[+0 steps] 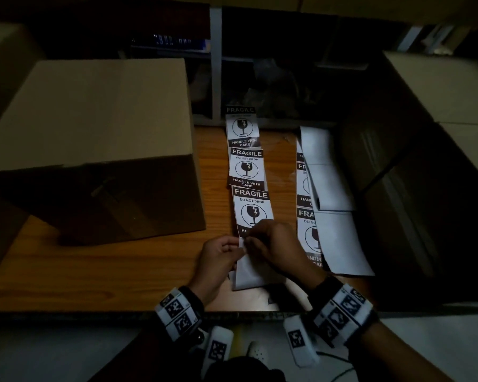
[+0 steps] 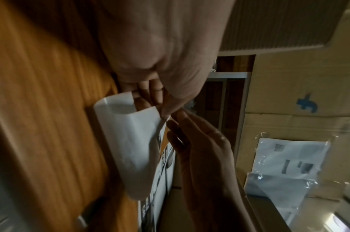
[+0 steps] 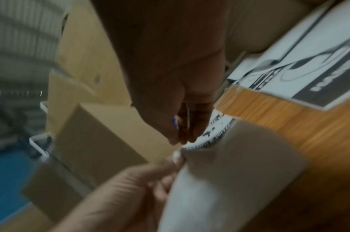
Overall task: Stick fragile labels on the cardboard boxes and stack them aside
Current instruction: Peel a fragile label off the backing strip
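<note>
At the near edge of the wooden counter [image 1: 122, 266], my left hand [image 1: 218, 257] pinches the white backing of a strip of fragile labels [image 1: 250, 188] while my right hand [image 1: 276, 244] pinches the nearest label's bottom edge. A plain cardboard box [image 1: 89, 128] stands just left of the strip; a second label strip [image 1: 329, 202] lies to its right.

A wood-grain orange-brown tabletop [image 1: 122, 260] fills the middle of the head view. Beyond its far edge stands a dim shelving unit with a pale grey upright post [image 1: 215, 64], and a row of dark blue items [image 1: 171, 41] sits on an upper shelf (too dark to identify). Crumpled clear plastic wrap [image 1: 268, 86] lies behind the table. Below the near edge, a pale floor [image 1: 39, 351] shows.
</note>
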Demonstrator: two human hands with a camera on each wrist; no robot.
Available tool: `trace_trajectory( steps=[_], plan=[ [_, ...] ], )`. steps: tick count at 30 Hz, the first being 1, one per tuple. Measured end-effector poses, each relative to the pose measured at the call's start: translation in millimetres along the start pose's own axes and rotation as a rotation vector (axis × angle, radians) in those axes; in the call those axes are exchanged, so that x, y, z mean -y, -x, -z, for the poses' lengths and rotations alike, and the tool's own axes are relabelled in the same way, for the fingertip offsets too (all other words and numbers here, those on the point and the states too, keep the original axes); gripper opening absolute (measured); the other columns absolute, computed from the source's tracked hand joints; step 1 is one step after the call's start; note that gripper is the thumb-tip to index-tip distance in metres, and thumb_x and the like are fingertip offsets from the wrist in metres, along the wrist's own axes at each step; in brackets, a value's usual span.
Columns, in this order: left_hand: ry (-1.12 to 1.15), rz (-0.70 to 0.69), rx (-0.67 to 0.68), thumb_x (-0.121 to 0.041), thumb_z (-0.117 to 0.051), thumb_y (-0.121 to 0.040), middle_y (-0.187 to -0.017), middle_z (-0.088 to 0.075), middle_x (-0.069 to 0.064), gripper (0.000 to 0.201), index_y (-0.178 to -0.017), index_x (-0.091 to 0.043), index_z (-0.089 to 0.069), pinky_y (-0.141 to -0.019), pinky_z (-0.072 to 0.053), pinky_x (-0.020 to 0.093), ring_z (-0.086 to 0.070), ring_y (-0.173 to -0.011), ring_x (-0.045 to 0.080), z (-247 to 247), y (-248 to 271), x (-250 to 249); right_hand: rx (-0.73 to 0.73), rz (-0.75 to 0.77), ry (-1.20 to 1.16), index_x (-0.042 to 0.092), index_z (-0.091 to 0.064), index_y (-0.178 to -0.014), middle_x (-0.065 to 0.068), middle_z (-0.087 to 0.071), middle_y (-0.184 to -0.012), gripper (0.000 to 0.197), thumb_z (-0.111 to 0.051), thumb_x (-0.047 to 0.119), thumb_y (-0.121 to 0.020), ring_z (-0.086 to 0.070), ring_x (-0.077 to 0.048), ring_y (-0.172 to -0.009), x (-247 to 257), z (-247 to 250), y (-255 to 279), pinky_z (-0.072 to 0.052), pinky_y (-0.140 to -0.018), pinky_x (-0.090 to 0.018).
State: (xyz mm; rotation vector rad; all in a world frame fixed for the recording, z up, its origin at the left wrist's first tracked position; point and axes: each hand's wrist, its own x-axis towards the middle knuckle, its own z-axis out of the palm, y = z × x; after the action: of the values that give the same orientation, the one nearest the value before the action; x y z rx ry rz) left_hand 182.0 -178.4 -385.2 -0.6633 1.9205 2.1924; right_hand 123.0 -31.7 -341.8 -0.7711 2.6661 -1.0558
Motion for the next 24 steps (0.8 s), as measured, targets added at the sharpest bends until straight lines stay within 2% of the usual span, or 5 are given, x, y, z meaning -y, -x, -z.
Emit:
trace_trajectory(
  steps=[4,12,17,21,24],
  plan=[
    [0.018,-0.030,0.002,0.001,-0.063,-0.089,-0.089,-0.073,0.013,0.015,-0.101,-0.006,-0.069,-0.062,-0.052,0.027,-0.067,-0.076,0.020,4.1,-2.6,5.6,0.011,-0.019,0.010,0.012,-0.077,-0.087,-0.004,-0.074,-0.088,0.010,-0.069,0.017,-0.087,-0.066,-0.018,-0.080,-3.4,-10.8,-9.1,-0.051,-0.074,-0.035],
    [-0.027,-0.091,0.020,0.002,-0.066,-0.087,-0.087,-0.073,0.010,0.019,-0.100,-0.010,-0.071,-0.061,-0.052,0.024,-0.069,-0.078,0.018,6.1,-6.1,9.8,0.052,-0.030,-0.031,0.015,-0.078,-0.095,-0.003,-0.075,-0.092,0.014,-0.071,0.022,-0.085,-0.069,-0.016,-0.082,-16.9,-19.3,-15.4,-0.053,-0.076,-0.038],
    [-0.072,-0.118,0.005,-0.003,-0.070,-0.085,-0.093,-0.073,0.010,0.019,-0.101,-0.013,-0.072,-0.075,-0.058,0.036,-0.069,-0.089,0.025,5.9,-8.7,13.6,0.074,-0.057,-0.048,0.019,-0.078,-0.088,0.001,-0.076,-0.084,0.011,-0.068,0.025,-0.087,-0.068,-0.012,-0.074,-21.7,-19.4,-16.5,-0.054,-0.071,-0.038],
    [-0.060,-0.129,0.007,0.000,-0.070,-0.084,-0.085,-0.073,0.002,0.018,-0.094,-0.014,-0.072,-0.063,-0.052,0.023,-0.069,-0.080,0.016,3.8,-5.1,11.7,0.066,-0.034,-0.077,0.017,-0.076,-0.086,0.001,-0.075,-0.082,0.013,-0.065,0.021,-0.091,-0.066,-0.011,-0.073,-21.1,-18.8,-11.9,-0.051,-0.069,-0.033],
    [-0.035,-0.121,-0.009,0.003,-0.070,-0.083,-0.081,-0.072,-0.001,0.022,-0.092,-0.017,-0.070,-0.060,-0.051,0.020,-0.068,-0.076,0.014,2.4,-1.2,10.1,0.053,-0.045,-0.103,0.015,-0.074,-0.084,0.001,-0.073,-0.080,0.015,-0.063,0.021,-0.092,-0.065,-0.012,-0.072,-22.7,-17.9,-9.2,-0.052,-0.071,-0.034]
  ],
)
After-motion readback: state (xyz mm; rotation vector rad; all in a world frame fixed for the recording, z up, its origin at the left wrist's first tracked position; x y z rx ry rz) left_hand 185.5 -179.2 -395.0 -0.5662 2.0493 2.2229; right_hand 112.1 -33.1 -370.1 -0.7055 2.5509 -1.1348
